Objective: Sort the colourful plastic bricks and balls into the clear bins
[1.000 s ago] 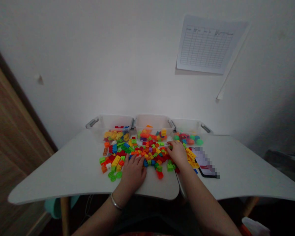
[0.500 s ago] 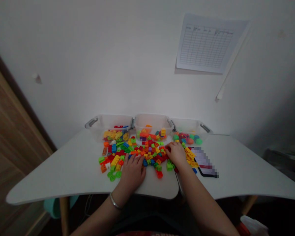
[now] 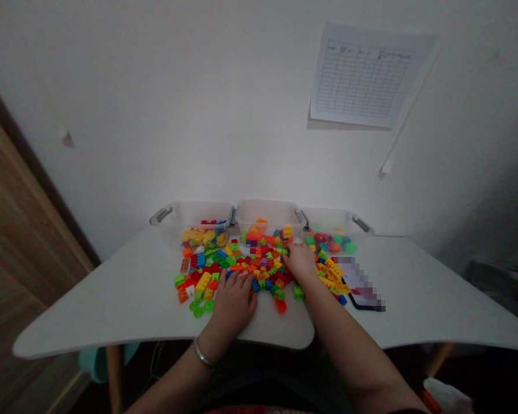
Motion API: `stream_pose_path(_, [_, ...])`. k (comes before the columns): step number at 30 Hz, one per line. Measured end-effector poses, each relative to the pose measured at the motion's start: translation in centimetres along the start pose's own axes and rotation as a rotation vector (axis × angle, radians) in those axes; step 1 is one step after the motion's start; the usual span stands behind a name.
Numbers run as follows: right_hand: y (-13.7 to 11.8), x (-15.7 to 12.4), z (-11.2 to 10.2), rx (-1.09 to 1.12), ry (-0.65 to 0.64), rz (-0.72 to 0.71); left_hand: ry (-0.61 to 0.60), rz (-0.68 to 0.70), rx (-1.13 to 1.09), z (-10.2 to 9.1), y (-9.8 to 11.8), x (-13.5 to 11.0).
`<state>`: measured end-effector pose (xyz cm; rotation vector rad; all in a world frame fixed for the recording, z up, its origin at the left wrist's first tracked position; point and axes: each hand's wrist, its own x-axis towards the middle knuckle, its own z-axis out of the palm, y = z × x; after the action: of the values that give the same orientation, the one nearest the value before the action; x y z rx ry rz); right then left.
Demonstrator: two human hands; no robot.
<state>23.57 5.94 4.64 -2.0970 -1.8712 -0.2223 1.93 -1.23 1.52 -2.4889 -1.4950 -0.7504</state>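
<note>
**A Big Mess of Colors**

A big pile of plastic toy bricks (image 3: pixel 259 270) lay in the middle of a white table (image 3: pixel 112 293). The bricks were red, orange, yellow, green and blue, and they were all mixed up. The pile sat right in front of three clear plastic boxes in a row at the back of the table.

The person's left hand (image 3: pixel 233 305) lay flat and low at the front of the pile. Its fingers were spread out, and the fingertips touched the bricks. A silver bangle (image 3: pixel 202 353) sat on that wrist. Some round green pieces (image 3: pixel 198 307) lay just beside the hand.

The right hand (image 3: pixel 300 261) reached far into the back of the pile, near the middle box. Its fingers were bent down and close together on the bricks. You could not tell if they were pinching a brick.

The left box (image 3: pixel 190 230) had lots of yellow bricks in it. The middle box (image 3: pixel 265 215) had orange and other bright bricks. The right box (image 3: pixel 332 221) had round green and red pieces. A phone (image 3: pixel 362 290) lay on the table to the right of the pile, and its screen was blurry. A paper chart (image 3: pixel 362 75) was stuck to the white wall (image 3: pixel 155 115) above the table.
</note>
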Motion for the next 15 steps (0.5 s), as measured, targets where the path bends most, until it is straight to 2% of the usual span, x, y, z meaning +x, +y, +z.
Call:
stream_pose_path(4, [0.3,-0.4,-0.4,0.027,0.091,0.033,0.003,0.001,0.003,0.0,0.1,0.0])
stream_pose_path(9, [1.2,-0.8,-1.7,0.298,0.373,-0.002,0.001,-0.001,-0.004,-0.1,0.2,0.0])
stream_pose_path(12, [1.8,0.1,-2.6,0.477,0.499,-0.003,-0.003,-0.001,-0.001,-0.1,0.1,0.0])
stream_pose_path(15, [2.3,1.6,-3.5,0.542,0.541,0.003,-0.002,-0.001,-0.002,-0.1,0.0,0.0])
